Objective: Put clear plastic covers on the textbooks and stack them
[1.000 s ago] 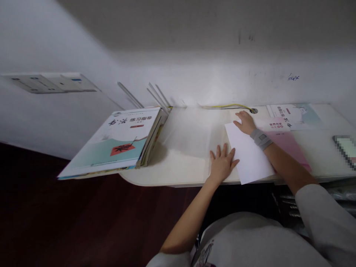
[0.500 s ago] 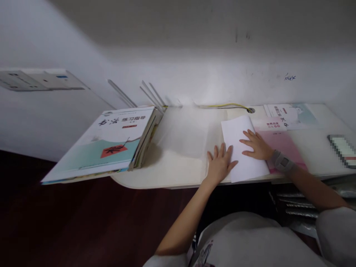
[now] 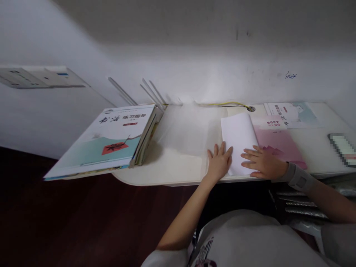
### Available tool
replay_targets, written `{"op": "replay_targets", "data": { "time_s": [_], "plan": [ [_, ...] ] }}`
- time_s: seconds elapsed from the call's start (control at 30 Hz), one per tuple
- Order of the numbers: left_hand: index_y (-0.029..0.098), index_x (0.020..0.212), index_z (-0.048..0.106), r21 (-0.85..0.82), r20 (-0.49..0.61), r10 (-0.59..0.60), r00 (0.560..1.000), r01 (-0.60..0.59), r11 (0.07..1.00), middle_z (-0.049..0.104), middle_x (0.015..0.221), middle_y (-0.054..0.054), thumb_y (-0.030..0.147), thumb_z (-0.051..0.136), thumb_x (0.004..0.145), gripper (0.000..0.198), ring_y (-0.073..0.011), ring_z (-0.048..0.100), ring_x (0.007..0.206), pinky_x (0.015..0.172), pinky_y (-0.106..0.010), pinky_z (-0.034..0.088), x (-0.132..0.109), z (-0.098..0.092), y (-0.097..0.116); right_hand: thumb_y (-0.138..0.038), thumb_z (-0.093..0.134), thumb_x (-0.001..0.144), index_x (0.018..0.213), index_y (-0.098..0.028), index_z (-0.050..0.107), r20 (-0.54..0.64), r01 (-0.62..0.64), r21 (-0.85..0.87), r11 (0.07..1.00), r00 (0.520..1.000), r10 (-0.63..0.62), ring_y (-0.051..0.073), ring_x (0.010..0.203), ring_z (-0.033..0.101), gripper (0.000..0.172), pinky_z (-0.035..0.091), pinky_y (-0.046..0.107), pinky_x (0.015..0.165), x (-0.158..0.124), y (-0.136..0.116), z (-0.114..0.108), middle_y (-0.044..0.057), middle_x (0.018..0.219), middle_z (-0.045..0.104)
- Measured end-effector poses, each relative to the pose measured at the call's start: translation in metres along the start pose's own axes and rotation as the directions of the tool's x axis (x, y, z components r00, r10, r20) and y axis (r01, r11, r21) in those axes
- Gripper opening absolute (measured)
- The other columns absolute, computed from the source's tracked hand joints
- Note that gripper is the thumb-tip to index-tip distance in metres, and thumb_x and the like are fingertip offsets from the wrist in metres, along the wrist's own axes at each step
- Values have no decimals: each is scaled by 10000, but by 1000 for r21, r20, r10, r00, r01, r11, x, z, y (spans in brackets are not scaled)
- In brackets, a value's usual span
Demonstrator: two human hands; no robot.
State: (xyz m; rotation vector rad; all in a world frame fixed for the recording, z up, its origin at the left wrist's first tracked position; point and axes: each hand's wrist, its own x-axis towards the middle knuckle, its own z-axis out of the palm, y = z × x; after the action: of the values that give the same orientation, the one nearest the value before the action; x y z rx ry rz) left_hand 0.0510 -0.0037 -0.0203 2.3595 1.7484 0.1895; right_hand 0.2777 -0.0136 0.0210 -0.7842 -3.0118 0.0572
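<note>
Left hand [image 3: 219, 162] and right hand [image 3: 263, 165] lie flat and apart, each touching opposite edges of the white sheet [image 3: 238, 137] on the desk [image 3: 167, 178].

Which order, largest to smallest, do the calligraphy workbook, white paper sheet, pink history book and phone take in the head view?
Calligraphy workbook first; white paper sheet and pink history book look too alike to rank; phone smallest.

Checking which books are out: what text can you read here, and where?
"书法 练习指导" on the large book at left
"世界历史" on the pink-and-white book
Pale book, upper right: title too blurred to read
Blue ink marks on the wall: too small to read
</note>
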Motion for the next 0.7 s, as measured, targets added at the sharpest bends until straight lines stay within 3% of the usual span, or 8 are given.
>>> {"op": "replay_targets", "data": {
  "time_s": [0.23, 0.43, 0.57, 0.7],
  "plan": [
    [261, 1383, 426, -105, -5, 15, 1000, -15, 994, 225, 1547, -124, 157, 433, 896, 498, -382, 198, 1403, 1033, -653, 274, -1, -10, -7, -216, 488, 914, 1064, -178, 657, -214, 69, -252, 965, 969, -126, 249, 1145, 556, 229, 385, 470, 1000, 2, -8, 25, 110, 1153, 659],
    [190, 1181, 608, -153, -21, 81, 997, -83, 985, 353, 1492, -132, 104, 434, 873, 364, -331, 320, 1368, 1048, -544, 349, -2, -19, -14, -174, 515, 901, 990, -123, 651, -274, 14, -339, 941, 955, -113, 261, 1075, 590, 170, 440, 457, 928, -3, -12, 34, 151, 1101, 669],
    [145, 1051, 642, -180, -15, 222, 975, -221, 959, 410, 1451, -161, 161, 425, 900, 266, -279, 417, 1317, 1050, -451, 388, -7, -25, -19, -144, 506, 901, 977, -112, 648, -332, -22, -335, 942, 938, -96, 252, 1072, 596, 164, 452, 435, 922, -1, -15, 32, 159, 1070, 677],
    [141, 1076, 614, -198, 47, 369, 928, -354, 914, 413, 1454, -144, 198, 409, 922, 262, -220, 453, 1295, 1044, -357, 402, -13, -33, -28, -124, 494, 903, 956, -101, 652, -363, -55, -373, 926, 927, -91, 239, 1052, 613, 169, 478, 390, 902, 3, -16, 28, 158, 1058, 685]
  ]
}}
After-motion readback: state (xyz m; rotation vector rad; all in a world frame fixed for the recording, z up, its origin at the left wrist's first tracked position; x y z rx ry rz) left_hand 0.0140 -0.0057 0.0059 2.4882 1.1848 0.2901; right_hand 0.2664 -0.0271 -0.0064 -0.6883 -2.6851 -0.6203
